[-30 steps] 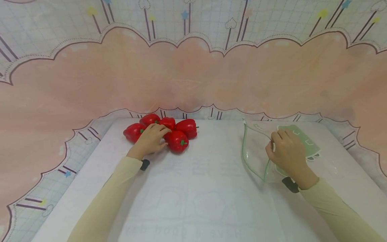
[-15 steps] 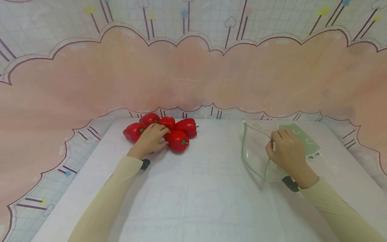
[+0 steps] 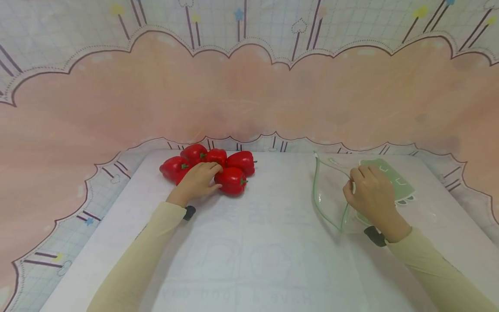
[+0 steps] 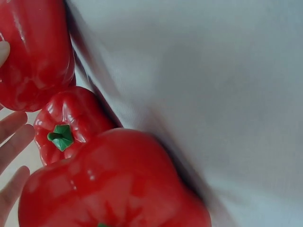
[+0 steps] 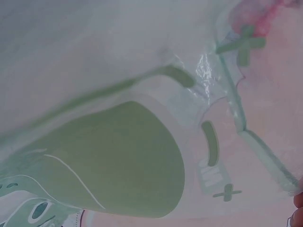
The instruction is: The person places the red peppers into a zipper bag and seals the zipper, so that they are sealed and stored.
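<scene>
In the head view my left hand (image 3: 196, 182) is at the left side of the nearest red bell pepper (image 3: 231, 181), thumb and fingers spread apart. The left wrist view shows the thumb tip on one pepper (image 4: 35, 52) and loosely extended fingers (image 4: 13, 146) beside a smaller one (image 4: 71, 123). Where exactly the fingertips touch is partly hidden. My right hand (image 3: 372, 193) pinches the rim of a clear plastic bag (image 3: 329, 199) with green edging and a green cartoon print (image 3: 395, 182). The bag's mouth gapes toward the left. The right wrist view looks through its film (image 5: 109, 161).
Several more red peppers cluster at the table's back left, including a left one (image 3: 171, 169), a back one (image 3: 193, 153) and a right one (image 3: 241, 161). A white cloth covers the table (image 3: 265, 242). A patterned curtain (image 3: 249, 95) hangs behind.
The nearest pepper has turned and shifted slightly right, its stem now pointing more to the right. My left hand has moved marginally with it. The right hand and bag have stayed in place.
</scene>
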`<state>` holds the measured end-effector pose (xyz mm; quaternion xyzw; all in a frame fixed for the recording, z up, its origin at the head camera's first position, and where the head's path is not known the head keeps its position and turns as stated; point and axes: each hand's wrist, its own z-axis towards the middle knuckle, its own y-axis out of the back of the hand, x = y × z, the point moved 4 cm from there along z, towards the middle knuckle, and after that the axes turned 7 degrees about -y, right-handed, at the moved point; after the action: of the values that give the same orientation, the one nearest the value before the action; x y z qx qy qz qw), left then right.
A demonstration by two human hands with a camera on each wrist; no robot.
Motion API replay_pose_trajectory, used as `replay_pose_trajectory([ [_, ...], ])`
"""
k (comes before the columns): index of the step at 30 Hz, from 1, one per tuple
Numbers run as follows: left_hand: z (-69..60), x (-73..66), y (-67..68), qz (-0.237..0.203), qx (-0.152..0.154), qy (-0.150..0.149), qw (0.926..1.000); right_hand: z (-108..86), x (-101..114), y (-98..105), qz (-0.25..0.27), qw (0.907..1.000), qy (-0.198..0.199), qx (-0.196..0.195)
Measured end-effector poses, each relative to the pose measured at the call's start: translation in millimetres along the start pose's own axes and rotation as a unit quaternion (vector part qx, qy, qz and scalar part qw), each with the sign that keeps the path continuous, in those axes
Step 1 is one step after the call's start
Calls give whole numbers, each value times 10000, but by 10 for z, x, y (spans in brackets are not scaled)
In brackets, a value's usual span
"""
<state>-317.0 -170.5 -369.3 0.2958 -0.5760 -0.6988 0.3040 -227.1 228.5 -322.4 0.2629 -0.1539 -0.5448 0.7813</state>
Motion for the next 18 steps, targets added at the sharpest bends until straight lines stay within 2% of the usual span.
replay_pose_trajectory([
  [18, 13, -36, -22, 100, 221, 105, 9997, 2, -3, -11, 55, 10000, 38, -37],
])
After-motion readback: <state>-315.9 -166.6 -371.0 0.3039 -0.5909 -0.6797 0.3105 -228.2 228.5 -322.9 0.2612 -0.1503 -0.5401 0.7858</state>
